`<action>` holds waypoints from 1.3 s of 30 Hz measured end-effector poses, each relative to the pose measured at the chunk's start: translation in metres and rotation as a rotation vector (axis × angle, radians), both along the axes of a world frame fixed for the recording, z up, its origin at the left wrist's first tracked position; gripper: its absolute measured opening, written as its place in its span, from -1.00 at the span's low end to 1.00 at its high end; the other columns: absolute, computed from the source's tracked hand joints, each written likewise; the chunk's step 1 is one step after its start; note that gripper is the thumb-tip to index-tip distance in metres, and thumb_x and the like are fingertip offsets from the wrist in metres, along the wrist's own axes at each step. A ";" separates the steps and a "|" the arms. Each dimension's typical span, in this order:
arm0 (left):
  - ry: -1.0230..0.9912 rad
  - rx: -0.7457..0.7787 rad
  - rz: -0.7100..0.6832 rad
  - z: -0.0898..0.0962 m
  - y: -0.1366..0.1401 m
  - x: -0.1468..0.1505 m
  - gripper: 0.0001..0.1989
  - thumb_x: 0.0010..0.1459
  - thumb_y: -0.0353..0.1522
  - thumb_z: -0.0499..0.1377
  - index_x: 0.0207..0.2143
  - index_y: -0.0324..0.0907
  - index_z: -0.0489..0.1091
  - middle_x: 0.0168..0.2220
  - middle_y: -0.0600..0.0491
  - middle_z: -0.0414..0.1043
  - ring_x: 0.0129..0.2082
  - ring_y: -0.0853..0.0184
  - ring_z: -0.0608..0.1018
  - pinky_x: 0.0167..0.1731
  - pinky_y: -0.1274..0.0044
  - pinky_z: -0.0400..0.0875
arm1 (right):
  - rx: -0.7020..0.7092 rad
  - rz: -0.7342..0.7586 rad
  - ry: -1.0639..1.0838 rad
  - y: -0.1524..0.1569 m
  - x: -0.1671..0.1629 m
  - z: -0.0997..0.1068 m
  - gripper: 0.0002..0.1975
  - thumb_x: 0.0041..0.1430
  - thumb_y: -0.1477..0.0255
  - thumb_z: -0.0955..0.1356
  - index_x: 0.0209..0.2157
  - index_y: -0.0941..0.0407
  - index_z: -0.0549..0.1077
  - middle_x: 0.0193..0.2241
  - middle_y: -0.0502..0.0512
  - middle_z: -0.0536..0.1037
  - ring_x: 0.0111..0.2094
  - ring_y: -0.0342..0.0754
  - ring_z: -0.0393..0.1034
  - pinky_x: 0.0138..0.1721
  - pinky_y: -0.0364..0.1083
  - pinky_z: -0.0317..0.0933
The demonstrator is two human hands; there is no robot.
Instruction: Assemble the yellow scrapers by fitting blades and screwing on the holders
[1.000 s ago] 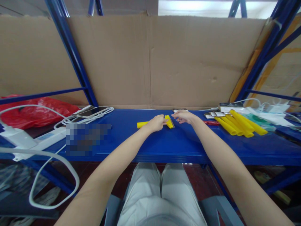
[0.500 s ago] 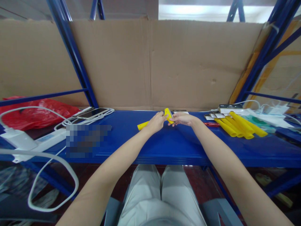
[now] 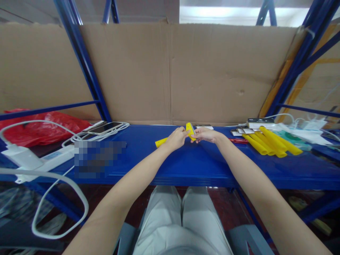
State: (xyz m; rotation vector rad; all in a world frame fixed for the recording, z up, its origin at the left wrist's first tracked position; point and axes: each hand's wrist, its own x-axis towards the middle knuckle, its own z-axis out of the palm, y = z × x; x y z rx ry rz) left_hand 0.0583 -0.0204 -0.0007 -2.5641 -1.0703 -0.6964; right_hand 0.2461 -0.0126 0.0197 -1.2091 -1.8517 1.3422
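Now the right hand (image 3: 205, 135) pinches the yellow scraper (image 3: 188, 127) mid-frame, joining the left hand (image 3: 176, 138), fingers closed round it; the hold looks steadier.

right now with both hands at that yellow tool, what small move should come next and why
I'd probably ease the right hand back slightly from the thin grey edge of the yellow tool, letting the left hand steady it. The right hand pinches close beside that edge, which may be sharp, and the left hand has its own grip on the tool.
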 end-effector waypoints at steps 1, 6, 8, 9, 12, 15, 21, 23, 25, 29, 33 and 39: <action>-0.003 -0.015 0.001 0.000 0.000 0.000 -0.67 0.24 -0.46 0.00 0.01 -0.25 0.39 -0.19 -0.10 0.40 -0.19 0.27 0.47 -0.14 0.46 0.36 | 0.007 0.002 0.002 0.000 0.000 0.000 -0.75 -0.06 0.34 0.49 -0.40 0.22 0.50 -0.50 0.08 0.58 -0.55 -0.24 0.33 -0.48 -0.24 0.19; 0.037 -0.068 0.020 -0.001 0.000 -0.002 -0.61 0.25 -0.46 -0.03 0.10 -0.20 0.33 -0.17 -0.11 0.41 -0.17 0.27 0.48 -0.13 0.47 0.37 | -0.001 0.035 -0.018 0.001 0.000 0.000 -0.76 -0.06 0.35 0.49 -0.39 0.21 0.48 -0.51 0.05 0.56 -0.55 -0.24 0.34 -0.50 -0.25 0.18; 0.054 -0.068 0.014 -0.001 -0.001 -0.002 -0.60 0.25 -0.46 -0.03 0.11 -0.17 0.32 -0.19 -0.09 0.40 -0.17 0.28 0.48 -0.13 0.47 0.37 | -0.023 0.040 -0.005 0.001 0.002 0.001 -0.78 -0.01 0.37 0.47 -0.36 0.21 0.47 -0.48 0.06 0.56 -0.52 -0.22 0.37 -0.48 -0.25 0.19; 0.060 -0.066 0.004 -0.001 -0.001 -0.002 -0.59 0.25 -0.45 -0.03 0.13 -0.16 0.31 -0.19 -0.08 0.39 -0.18 0.28 0.48 -0.13 0.47 0.37 | -0.028 0.025 0.025 0.001 0.003 0.001 -0.81 0.03 0.38 0.44 -0.34 0.20 0.46 -0.47 0.06 0.55 -0.50 -0.22 0.39 -0.46 -0.25 0.21; 0.086 -0.063 -0.046 -0.002 -0.003 -0.001 -0.55 0.24 -0.48 -0.05 0.16 -0.11 0.29 -0.21 -0.07 0.38 -0.19 0.29 0.47 -0.13 0.44 0.37 | 0.022 -0.134 0.170 0.003 0.006 0.003 -0.88 0.16 0.45 0.35 -0.23 0.15 0.42 -0.45 0.01 0.52 -0.48 -0.23 0.38 -0.41 -0.23 0.25; 0.103 -0.060 -0.081 -0.002 -0.005 0.001 -0.55 0.24 -0.50 -0.08 0.14 -0.12 0.31 -0.21 -0.07 0.38 -0.18 0.28 0.46 -0.13 0.43 0.37 | 0.117 -0.284 0.243 0.005 0.005 0.003 -0.79 0.16 0.53 0.32 -0.14 0.07 0.39 -0.44 -0.06 0.49 -0.51 -0.26 0.34 -0.39 -0.23 0.26; 0.149 -0.048 -0.080 -0.002 -0.008 0.004 -0.54 0.24 -0.52 -0.09 0.15 -0.16 0.30 -0.21 -0.08 0.38 -0.20 0.28 0.46 -0.14 0.44 0.36 | 0.226 -0.316 0.174 0.007 -0.001 -0.001 -0.87 0.11 0.56 0.34 -0.28 0.10 0.44 -0.50 -0.09 0.44 -0.52 -0.27 0.28 -0.44 -0.25 0.21; 0.157 -0.045 -0.079 -0.002 -0.008 0.004 -0.54 0.24 -0.52 -0.09 0.15 -0.16 0.29 -0.21 -0.08 0.38 -0.20 0.28 0.46 -0.14 0.44 0.36 | 0.245 -0.320 0.168 0.007 -0.002 -0.002 -0.89 0.09 0.56 0.36 -0.31 0.11 0.45 -0.50 -0.08 0.45 -0.52 -0.27 0.28 -0.45 -0.26 0.20; 0.157 -0.041 -0.082 -0.002 -0.009 0.005 -0.55 0.24 -0.52 -0.09 0.15 -0.16 0.29 -0.21 -0.08 0.38 -0.20 0.29 0.46 -0.13 0.45 0.36 | 0.255 -0.324 0.181 0.007 -0.002 -0.002 -0.91 0.08 0.56 0.36 -0.33 0.12 0.45 -0.49 -0.06 0.47 -0.50 -0.26 0.30 -0.44 -0.26 0.21; 0.146 -0.049 -0.093 -0.002 -0.009 0.005 -0.57 0.26 -0.48 -0.09 0.14 -0.17 0.29 -0.21 -0.08 0.38 -0.20 0.28 0.47 -0.13 0.45 0.36 | 0.260 -0.331 0.209 0.008 -0.001 -0.002 -0.92 0.06 0.53 0.38 -0.34 0.13 0.46 -0.45 -0.02 0.50 -0.46 -0.24 0.33 -0.38 -0.22 0.26; 0.143 -0.059 -0.108 -0.001 -0.009 0.004 -0.58 0.27 -0.47 -0.08 0.14 -0.18 0.29 -0.21 -0.08 0.39 -0.20 0.28 0.47 -0.14 0.45 0.36 | 0.279 -0.334 0.211 0.011 0.000 -0.005 -0.90 0.02 0.48 0.42 -0.35 0.13 0.48 -0.44 -0.02 0.51 -0.47 -0.24 0.33 -0.37 -0.20 0.27; 0.152 -0.049 -0.115 -0.001 -0.006 0.004 -0.58 0.27 -0.46 -0.06 0.15 -0.16 0.28 -0.22 -0.07 0.39 -0.22 0.30 0.48 -0.16 0.46 0.37 | 0.276 -0.349 0.247 0.015 0.000 -0.008 -0.94 0.08 0.50 0.37 -0.37 0.12 0.51 -0.46 -0.02 0.52 -0.51 -0.24 0.32 -0.41 -0.19 0.28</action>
